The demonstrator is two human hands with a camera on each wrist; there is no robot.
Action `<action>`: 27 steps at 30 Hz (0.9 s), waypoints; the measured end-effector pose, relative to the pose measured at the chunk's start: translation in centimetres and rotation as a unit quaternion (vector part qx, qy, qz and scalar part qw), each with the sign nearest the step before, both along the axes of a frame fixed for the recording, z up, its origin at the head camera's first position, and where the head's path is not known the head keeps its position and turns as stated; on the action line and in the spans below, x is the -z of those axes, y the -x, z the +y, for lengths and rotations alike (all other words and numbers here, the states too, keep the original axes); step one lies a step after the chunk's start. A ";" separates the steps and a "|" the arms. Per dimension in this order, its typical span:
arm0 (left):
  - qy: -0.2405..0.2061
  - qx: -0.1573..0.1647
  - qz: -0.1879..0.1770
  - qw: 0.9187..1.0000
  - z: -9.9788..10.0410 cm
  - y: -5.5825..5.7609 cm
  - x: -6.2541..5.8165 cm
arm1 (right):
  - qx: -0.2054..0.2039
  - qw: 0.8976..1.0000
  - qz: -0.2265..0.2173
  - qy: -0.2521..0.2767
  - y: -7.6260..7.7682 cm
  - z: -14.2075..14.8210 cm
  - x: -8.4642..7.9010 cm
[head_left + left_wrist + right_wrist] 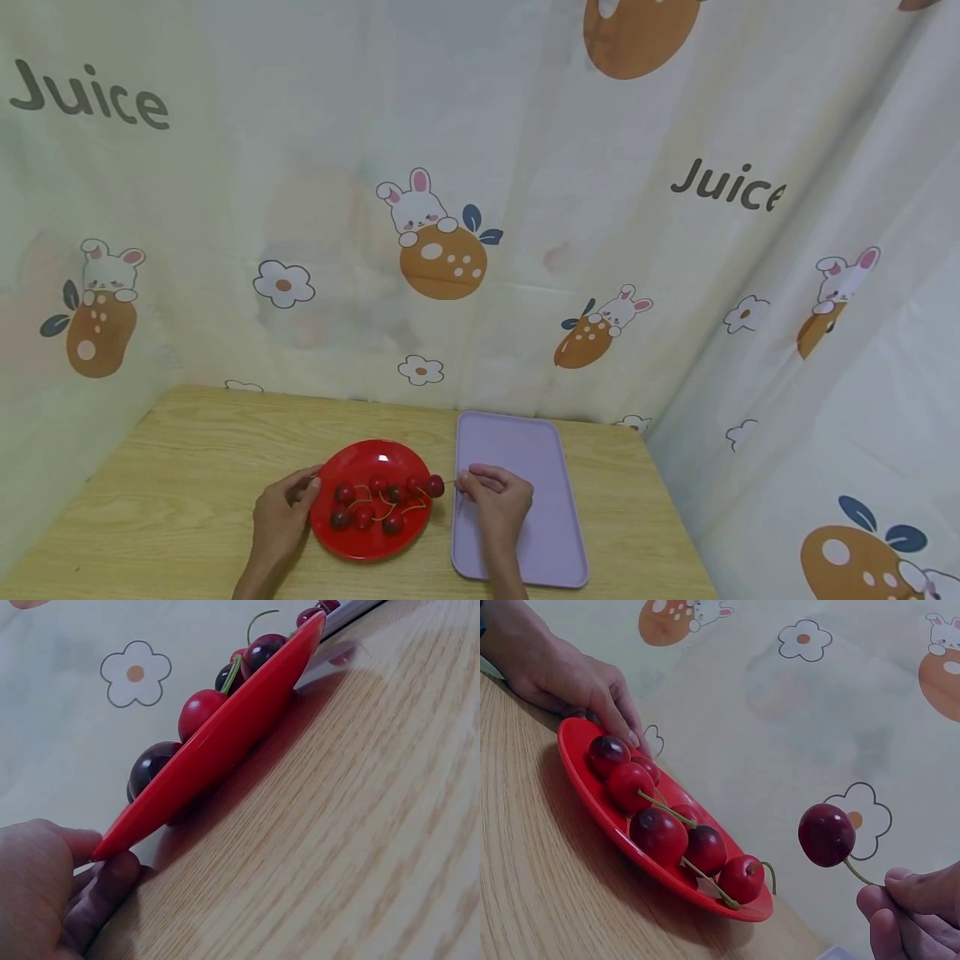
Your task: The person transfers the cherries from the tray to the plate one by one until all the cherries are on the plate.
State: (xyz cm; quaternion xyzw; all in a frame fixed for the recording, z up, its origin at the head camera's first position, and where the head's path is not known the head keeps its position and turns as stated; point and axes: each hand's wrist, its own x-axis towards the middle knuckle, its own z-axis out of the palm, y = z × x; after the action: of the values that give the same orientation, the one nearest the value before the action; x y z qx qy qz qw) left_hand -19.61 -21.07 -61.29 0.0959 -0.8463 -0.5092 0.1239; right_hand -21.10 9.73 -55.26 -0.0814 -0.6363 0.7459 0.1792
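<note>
A red plate [375, 547] holding several dark red cherries [363, 517] with green stems is on the wooden table. My left hand [278, 513] grips the plate's left rim, thumb on top and fingers beneath, as the left wrist view shows. Between the thumb and fingers of my right hand [497, 502] is the stem of one cherry [827, 835]. That cherry hangs in the air off the plate's right rim. The right hand is over the left part of a lilac rectangular tray [543, 546].
The wooden table [225, 450] runs back to a pale curtain [337, 208] printed with rabbits, fruit and flowers. The curtain also closes off the right and left sides. The tray stands just right of the plate, with a small gap between them.
</note>
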 end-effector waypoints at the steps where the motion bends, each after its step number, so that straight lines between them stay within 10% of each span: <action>1: 0.001 0.000 0.001 1.000 0.0 0.0 0.0 | -0.001 1.000 0.002 -0.001 0.0 -0.1 0.0; 27: 0.005 -0.008 -0.001 1.000 0.2 -0.1 -0.2 | -0.028 0.999 0.021 -0.015 1.8 -2.8 0.2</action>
State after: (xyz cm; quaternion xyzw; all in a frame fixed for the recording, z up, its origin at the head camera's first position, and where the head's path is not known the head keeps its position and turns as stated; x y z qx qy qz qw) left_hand -19.55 -20.88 -61.06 0.1025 -0.8484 -0.5036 0.1272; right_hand -22.86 6.95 -55.44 -0.0455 -0.6457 0.7424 0.1726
